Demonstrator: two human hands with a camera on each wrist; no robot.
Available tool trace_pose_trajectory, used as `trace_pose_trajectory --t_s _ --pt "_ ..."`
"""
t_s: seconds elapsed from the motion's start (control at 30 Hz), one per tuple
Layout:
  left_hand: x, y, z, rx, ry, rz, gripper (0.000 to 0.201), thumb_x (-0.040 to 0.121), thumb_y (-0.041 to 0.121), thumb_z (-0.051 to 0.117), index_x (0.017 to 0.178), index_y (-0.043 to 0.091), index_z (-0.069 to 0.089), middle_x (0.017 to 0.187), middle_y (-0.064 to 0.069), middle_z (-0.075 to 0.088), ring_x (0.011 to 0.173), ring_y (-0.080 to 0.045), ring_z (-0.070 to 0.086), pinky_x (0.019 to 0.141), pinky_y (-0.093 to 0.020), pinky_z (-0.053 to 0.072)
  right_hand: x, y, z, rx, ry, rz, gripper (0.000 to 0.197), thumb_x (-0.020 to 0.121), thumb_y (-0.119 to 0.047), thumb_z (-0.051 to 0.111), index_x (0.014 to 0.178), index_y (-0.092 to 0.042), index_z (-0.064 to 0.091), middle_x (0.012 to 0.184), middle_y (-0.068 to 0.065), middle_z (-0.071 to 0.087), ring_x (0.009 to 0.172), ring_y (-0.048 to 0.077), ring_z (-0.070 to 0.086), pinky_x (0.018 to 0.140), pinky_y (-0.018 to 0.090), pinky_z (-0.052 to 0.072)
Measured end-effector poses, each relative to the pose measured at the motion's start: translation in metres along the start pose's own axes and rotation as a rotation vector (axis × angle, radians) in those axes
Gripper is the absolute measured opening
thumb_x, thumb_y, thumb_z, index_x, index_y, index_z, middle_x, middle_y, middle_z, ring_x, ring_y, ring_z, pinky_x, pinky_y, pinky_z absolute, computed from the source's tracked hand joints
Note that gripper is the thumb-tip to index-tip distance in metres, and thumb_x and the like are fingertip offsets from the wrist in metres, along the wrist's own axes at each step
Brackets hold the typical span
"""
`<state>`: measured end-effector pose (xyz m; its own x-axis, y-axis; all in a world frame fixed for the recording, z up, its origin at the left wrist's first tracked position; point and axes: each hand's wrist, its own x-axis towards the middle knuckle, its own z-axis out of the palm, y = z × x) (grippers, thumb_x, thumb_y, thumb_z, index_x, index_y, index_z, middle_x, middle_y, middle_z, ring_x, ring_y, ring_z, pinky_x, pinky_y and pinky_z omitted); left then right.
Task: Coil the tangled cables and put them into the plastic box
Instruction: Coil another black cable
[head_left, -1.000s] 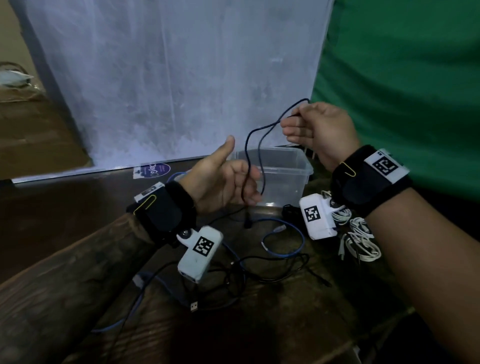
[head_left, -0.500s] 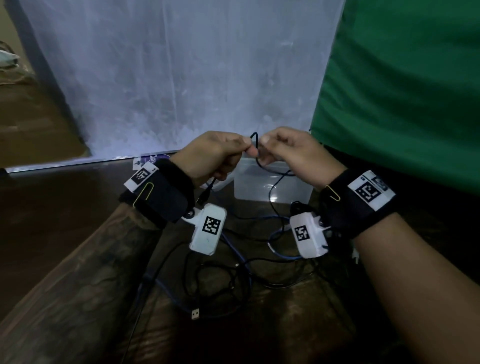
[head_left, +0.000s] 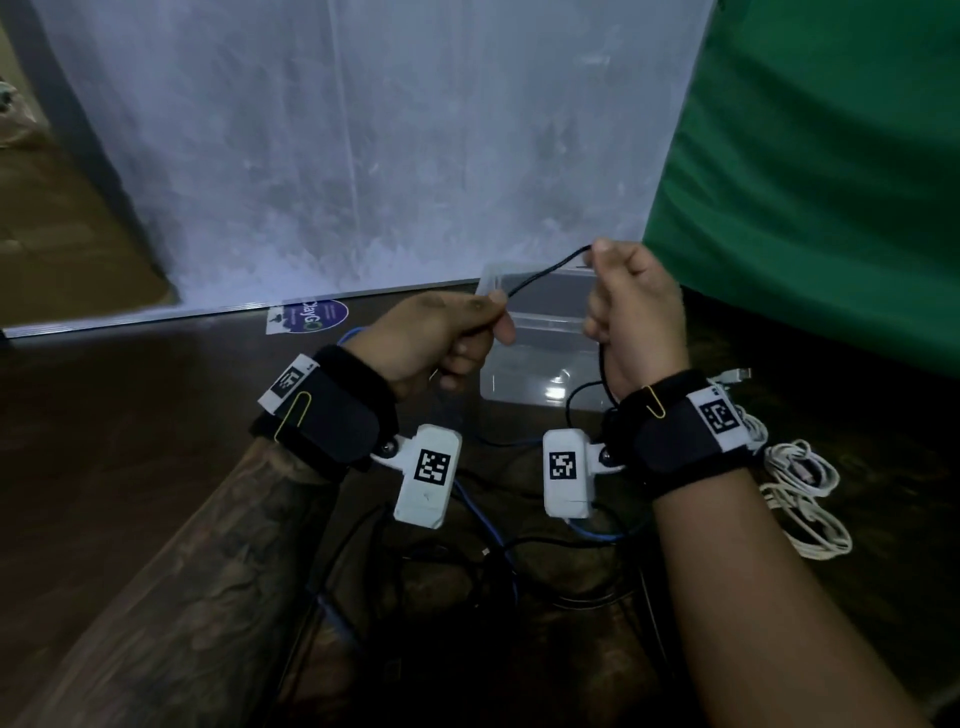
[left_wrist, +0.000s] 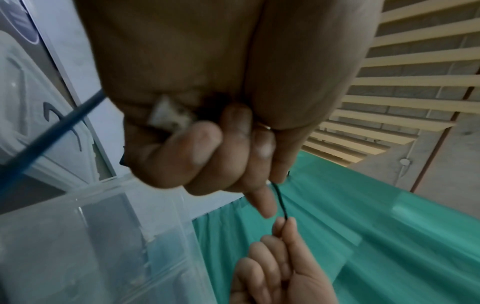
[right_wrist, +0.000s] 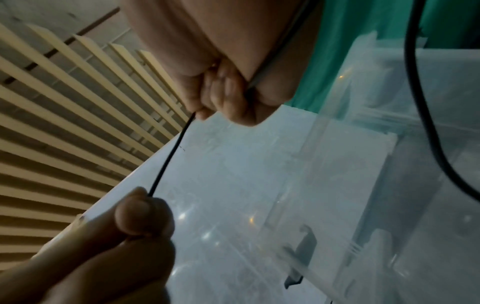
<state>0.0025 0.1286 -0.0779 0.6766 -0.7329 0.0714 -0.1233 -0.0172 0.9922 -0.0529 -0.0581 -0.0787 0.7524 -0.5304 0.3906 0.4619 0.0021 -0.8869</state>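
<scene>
Here, both hands, left hand and right hand, pinch a thin, smooth black cable above the clear plastic box.

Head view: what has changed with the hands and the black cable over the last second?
The left hand and right hand, pinched together half a second ago, have drawn apart, stretching a short run of the black cable between them above the plastic box. Both hands keep their pinch. The white cable bundle and the tangle on the table stayed put.
</scene>
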Motion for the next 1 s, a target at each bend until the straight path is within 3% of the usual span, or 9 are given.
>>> trace_pose_trajectory --t_s 0.17,0.23,0.3,0.37,0.43,0.57,0.7,0.87,1.0 --pt "-0.002 0.002 -0.006 -0.211 -0.193 -0.079 0.034 0.098 0.033 0.040 0.072 0.014 0.053 0.051 0.005 0.016 0.041 -0.009 0.013 0.044 -0.023 0.014 0.003 0.025 -0.009 -0.029 0.044 0.129 0.018 0.100 -0.025 0.057 0.083 -0.020 0.059 0.049 -0.011 0.034 0.040 0.004 0.028 0.038 0.018 0.028" --pt "-0.002 0.007 -0.011 -0.399 -0.246 -0.009 0.028 0.096 0.024 0.035 0.088 0.012 0.059 0.052 0.006 0.016 0.041 -0.008 0.015 0.045 -0.024 0.017 0.000 0.035 -0.008 -0.156 -0.026 0.197 0.019 0.099 -0.028 0.057 0.082 -0.021 0.060 0.051 -0.012 0.037 0.041 0.004 0.031 0.038 0.018 0.029" --pt "-0.002 0.009 -0.012 -0.483 -0.240 0.067 0.030 0.097 0.016 0.032 0.109 0.007 0.058 0.053 0.006 0.026 0.042 -0.006 0.028 0.048 -0.023 0.035 -0.005 0.040 -0.003 -0.233 -0.116 0.266 0.015 0.099 -0.028 0.057 0.085 -0.023 0.060 0.057 -0.010 0.041 0.046 0.006 0.034 0.039 0.018 0.029" --pt "0.001 0.008 -0.009 -0.504 -0.229 0.151 0.026 0.097 0.010 0.034 0.112 0.005 0.055 0.064 0.004 0.046 0.055 -0.008 0.049 0.065 -0.029 0.052 -0.010 0.039 0.001 -0.252 -0.188 0.291 0.012 0.098 -0.024 0.056 0.086 -0.022 0.058 0.060 -0.006 0.043 0.047 0.007 0.033 0.039 0.019 0.027" --pt "0.005 0.006 -0.008 -0.556 -0.220 0.224 0.022 0.097 0.006 0.035 0.106 0.005 0.054 0.080 -0.002 0.057 0.072 -0.015 0.059 0.080 -0.034 0.054 -0.015 0.037 0.003 -0.314 -0.289 0.278 0.011 0.097 -0.023 0.056 0.087 -0.020 0.059 0.061 -0.003 0.047 0.046 0.008 0.034 0.040 0.020 0.027" --pt "0.014 0.002 -0.012 -0.622 -0.090 0.279 0.018 0.097 0.002 0.034 0.104 0.006 0.051 0.086 -0.003 0.061 0.084 -0.017 0.064 0.087 -0.034 0.054 -0.031 0.036 0.008 -0.423 -0.545 0.247 0.010 0.098 -0.021 0.060 0.092 -0.013 0.062 0.061 0.001 0.058 0.041 0.009 0.038 0.042 0.021 0.032" --pt "0.022 -0.010 -0.011 -0.455 0.162 0.308 0.016 0.099 0.000 0.038 0.099 0.005 0.053 0.077 -0.003 0.065 0.075 -0.019 0.067 0.079 -0.032 0.056 -0.041 0.030 0.017 -0.462 -0.669 0.170 0.015 0.099 -0.023 0.059 0.095 -0.009 0.063 0.059 0.001 0.058 0.038 0.007 0.038 0.038 0.018 0.031" --pt "0.020 -0.015 -0.007 -0.071 0.163 0.348 0.012 0.098 -0.004 0.043 0.102 -0.006 0.054 0.083 -0.018 0.059 0.070 -0.019 0.064 0.070 -0.027 0.052 -0.041 0.017 0.011 -0.545 -0.618 0.035 0.020 0.092 -0.020 0.069 0.088 -0.001 0.071 0.049 -0.010 0.054 0.041 0.000 0.045 0.047 0.011 0.031" --pt "0.018 -0.015 0.000 0.314 0.207 0.371 0.017 0.097 -0.009 0.041 0.092 -0.009 0.058 0.077 -0.017 0.060 0.060 -0.008 0.060 0.062 -0.017 0.047 -0.041 0.002 0.004 -0.562 -0.585 0.006 0.021 0.089 -0.015 0.067 0.074 -0.001 0.072 0.044 -0.013 0.048 0.039 0.002 0.041 0.047 0.013 0.029"
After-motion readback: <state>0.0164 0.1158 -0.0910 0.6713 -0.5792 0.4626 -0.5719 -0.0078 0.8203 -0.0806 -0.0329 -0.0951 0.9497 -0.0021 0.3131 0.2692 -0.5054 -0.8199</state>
